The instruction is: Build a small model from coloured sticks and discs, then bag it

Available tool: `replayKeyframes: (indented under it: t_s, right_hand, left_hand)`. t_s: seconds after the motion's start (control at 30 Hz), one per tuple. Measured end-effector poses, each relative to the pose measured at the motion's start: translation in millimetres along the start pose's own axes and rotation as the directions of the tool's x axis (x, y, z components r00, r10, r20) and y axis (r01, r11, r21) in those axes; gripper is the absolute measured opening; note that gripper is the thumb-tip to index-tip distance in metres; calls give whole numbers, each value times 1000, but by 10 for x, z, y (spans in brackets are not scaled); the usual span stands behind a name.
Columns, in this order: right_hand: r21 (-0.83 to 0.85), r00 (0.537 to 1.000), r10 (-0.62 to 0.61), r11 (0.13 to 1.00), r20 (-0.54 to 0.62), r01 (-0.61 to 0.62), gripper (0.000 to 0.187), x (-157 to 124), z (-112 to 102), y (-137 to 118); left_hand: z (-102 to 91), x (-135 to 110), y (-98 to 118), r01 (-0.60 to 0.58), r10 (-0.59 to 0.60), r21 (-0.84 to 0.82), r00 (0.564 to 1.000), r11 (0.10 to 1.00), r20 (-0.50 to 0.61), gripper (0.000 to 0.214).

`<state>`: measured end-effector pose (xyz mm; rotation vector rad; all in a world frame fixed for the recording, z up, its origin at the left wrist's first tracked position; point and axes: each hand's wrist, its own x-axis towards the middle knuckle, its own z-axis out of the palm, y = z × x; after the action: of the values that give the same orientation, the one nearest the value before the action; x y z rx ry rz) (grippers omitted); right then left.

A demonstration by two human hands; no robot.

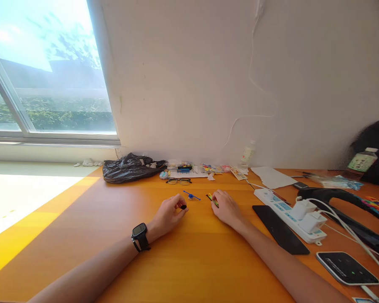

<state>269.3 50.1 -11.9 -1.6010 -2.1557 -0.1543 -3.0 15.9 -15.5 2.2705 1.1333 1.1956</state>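
Observation:
My left hand [171, 212], with a watch [139, 230] on its wrist, pinches a small black round piece [183, 207] between thumb and fingers, just above the wooden table. My right hand [225, 206] rests on the table, its fingers closed on a small yellow-green and black piece [214, 201] whose exact kind I cannot make out. Between the hands, slightly farther off, lies a small blue piece with long thin arms, like a propeller [191, 196]. Neither hand touches it.
Behind the hands lie eyeglasses [179, 181], a black plastic bag [129, 168] and several small packets along the wall. A bottle [247, 153] stands farther back. To the right are a power strip [281, 207] with plugs, a dark flat slab [278, 229] and a charging device [347, 268].

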Motion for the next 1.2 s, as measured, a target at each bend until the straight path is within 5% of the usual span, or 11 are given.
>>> replayKeyframes:
  t_s: [0.33,0.6,0.83,1.2]
  right_hand:
    - [20,999,-13,1000,-34,13,10,9,-10,-11]
    - [308,983,110,950,-150,-59,11,40,-3,-50]
    - [488,968,55,869,-245,75,13,14,-41,-145]
    - [542,945,32,825,-326,159,20,-45,-71,-292]
  left_hand:
    - [-27,-14,51,-14,15,-61,1000,998,4,11]
    - [-23,12,38,-116,114,-58,993,992,-33,14]
    - [-56,18,105,-119,118,-53,993,991,-31,10]
    - [-35,1,78,-67,65,-52,997,996,-45,17]
